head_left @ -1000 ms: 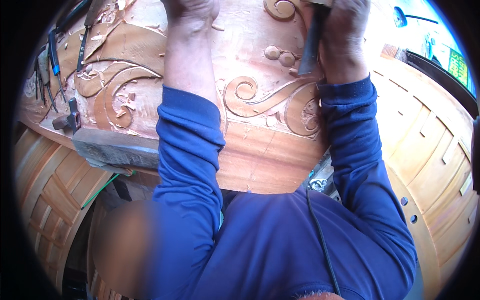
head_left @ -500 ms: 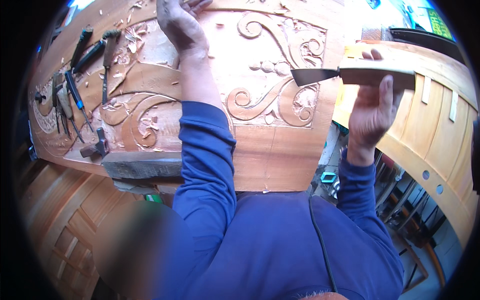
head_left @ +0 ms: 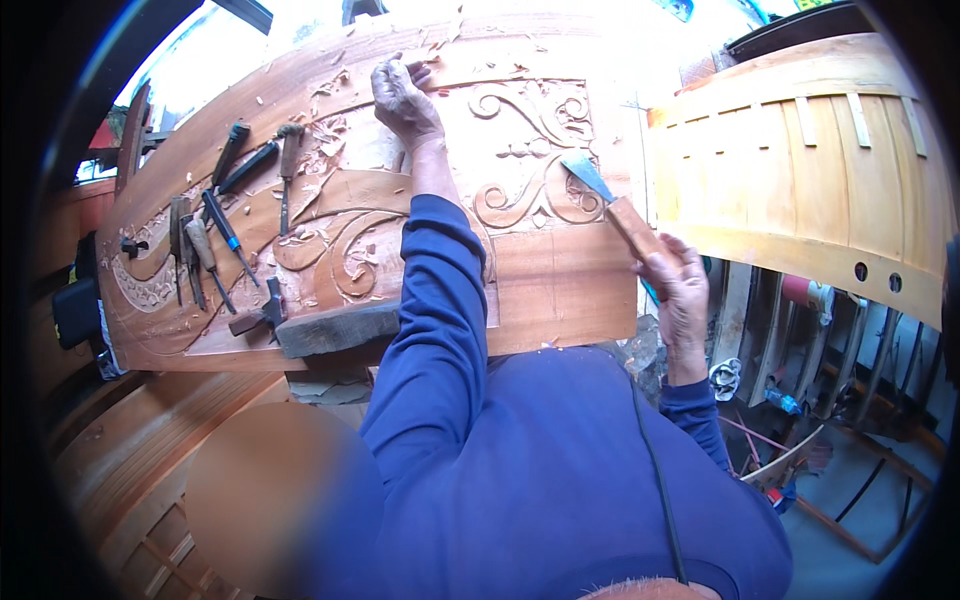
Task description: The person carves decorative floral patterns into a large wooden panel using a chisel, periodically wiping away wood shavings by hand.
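My right hand (head_left: pixel 682 290) is closed around the wooden handle of a flat-bladed tool (head_left: pixel 632 228). Its flared metal blade points up and left, over the right end of the carved wooden panel (head_left: pixel 560 290). At the panel's far middle, my left hand (head_left: pixel 405 100) is raised with loosely bent fingers, and nothing shows in it. Scroll carving (head_left: pixel 515 205) in relief lies below and between the two hands. Wood shavings (head_left: pixel 320 150) are scattered to the left of my left hand.
Several carving tools (head_left: pixel 225 215) lie on the panel's left part. A hammer (head_left: pixel 262 312) rests beside a grey stone block (head_left: pixel 338 328) at the near edge. To the right stands a pale wooden door panel (head_left: pixel 800 190), with timber lengths (head_left: pixel 850 350) below it.
The tool in my right hand has turned from lying level to slanting up-left, and that hand has come lower and left. My left hand's fingers are more bent. The view has shifted.
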The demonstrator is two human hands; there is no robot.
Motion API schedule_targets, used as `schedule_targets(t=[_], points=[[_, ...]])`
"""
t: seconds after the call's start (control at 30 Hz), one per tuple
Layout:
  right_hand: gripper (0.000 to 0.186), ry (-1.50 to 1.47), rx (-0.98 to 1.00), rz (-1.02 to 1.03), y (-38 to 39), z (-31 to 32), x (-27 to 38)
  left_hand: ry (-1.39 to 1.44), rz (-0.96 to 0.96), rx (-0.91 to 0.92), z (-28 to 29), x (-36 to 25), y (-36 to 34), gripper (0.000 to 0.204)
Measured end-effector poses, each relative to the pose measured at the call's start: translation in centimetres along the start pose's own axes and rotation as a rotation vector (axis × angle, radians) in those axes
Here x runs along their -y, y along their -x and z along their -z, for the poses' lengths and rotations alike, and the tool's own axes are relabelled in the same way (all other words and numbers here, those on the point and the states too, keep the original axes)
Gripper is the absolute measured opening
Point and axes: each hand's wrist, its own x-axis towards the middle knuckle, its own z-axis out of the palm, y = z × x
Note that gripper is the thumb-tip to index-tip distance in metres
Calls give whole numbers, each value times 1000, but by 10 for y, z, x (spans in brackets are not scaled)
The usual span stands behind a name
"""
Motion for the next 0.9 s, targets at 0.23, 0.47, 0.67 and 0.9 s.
schedule_targets(t=[0.23,0.47,0.67,0.9], points=[[70,1,268,-202,27,-4,-10,-487,10,111,-8,-19,31,27],[57,-305,265,-113,57,-8,-38,-1536,-439,594,21,-11,98,61],[60,-320,292,-51,55,4,-48,-1463,-204,709,17,-54,157,70],[67,-291,345,-22,51,6,-53,-1436,-367,672,61,-63,200,68]])
